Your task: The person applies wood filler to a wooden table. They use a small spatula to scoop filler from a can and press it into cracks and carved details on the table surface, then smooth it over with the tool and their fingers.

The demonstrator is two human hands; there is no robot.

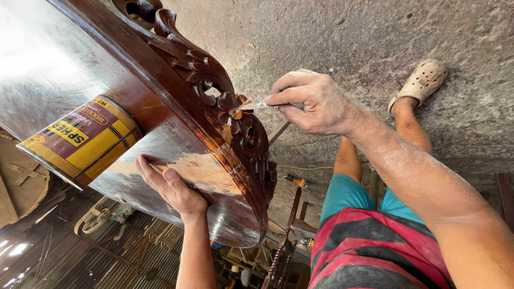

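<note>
- The right hand [313, 101] is seen closed in a pinch, thumb and forefinger gripping a small pale scrap [256, 105], folded and thin; whether it is paper or cloth cannot be told.
- The tip of that scrap is pressed against the carved crest [230, 115], right at a flower-like motif where a patch of lighter, bare wood is exposed among the dark varnish.
- The carved crest is found along the edge of a dark, glossy wooden panel [64, 59], which fills the upper left of the view and is tilted across the picture.
- The left hand [171, 187] is laid flat and open on the panel, fingers spread forward, the fingertips resting just beside a pale stripped patch [206, 174] where the finish is gone.
- Nothing is gripped by the left hand; the panel is simply pressed and steadied under the palm.
- A round tin [80, 139], yellow and maroon with a printed label, is seen standing on the panel's surface, near the left hand but apart from it.
- A fine pale dust is noted on the right forearm and knuckles.
- Beyond the arms, teal shorts [348, 195] and a red and grey striped shirt [375, 251] are visible, with a foot in a beige perforated clog [425, 80] planted on the rough concrete floor [375, 32].
- Turned wooden furniture parts [284, 257] are glimpsed beside the panel's rounded end.
</note>
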